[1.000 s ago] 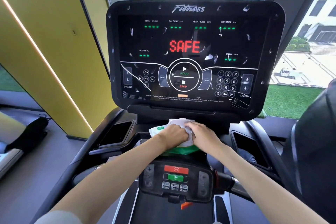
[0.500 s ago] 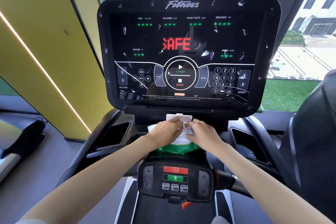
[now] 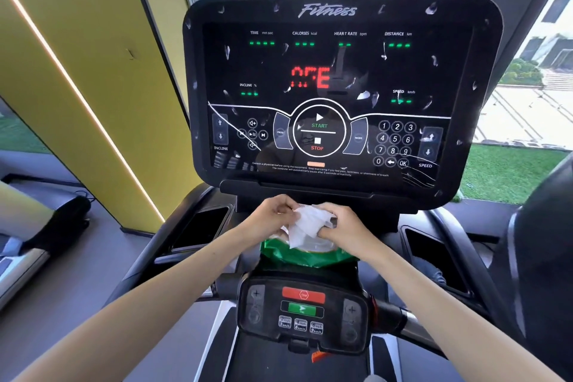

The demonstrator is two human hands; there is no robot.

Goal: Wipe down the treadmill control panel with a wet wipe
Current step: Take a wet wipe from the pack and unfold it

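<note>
A white wet wipe (image 3: 307, 225) was held between both hands, just below the bottom edge of the big black control panel (image 3: 335, 18). The left hand (image 3: 273, 217) pinched the left side of the wipe, so its grip was closed on the wipe. The right hand (image 3: 347, 226) had its fingers curled round the right side, and its grip held the wipe too. The wipe was crumpled and hung down over a green pack (image 3: 307, 256) that lay right under the hands. The wipe was near the control panel but did not touch it. The panel stood up on the far side of the hands, with small pale marks all over it and red letters in the middle. On the near side of the pack was a small panel (image 3: 302, 310) with a red button above a green one. A yellow wall (image 3: 77, 71) was on the left.
</note>
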